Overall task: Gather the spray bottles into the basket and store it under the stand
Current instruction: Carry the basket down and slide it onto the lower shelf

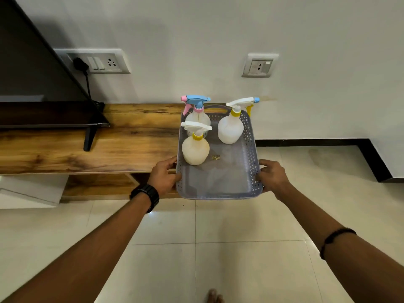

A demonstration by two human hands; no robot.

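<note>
Now the left hand [164, 174] and right hand [272, 176] squeeze the basket [220, 182] sides (long way pointing far); the stand [87, 149] opening sits low, left.

One head-worn wide-angle view looks forward and down along both arms, close above the basket [218, 184], facing the wall [218, 40] and stand [87, 149].

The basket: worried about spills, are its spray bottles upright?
Upright: all three spray bottles stand in the basket, nozzles up; both hands hold it.
</note>
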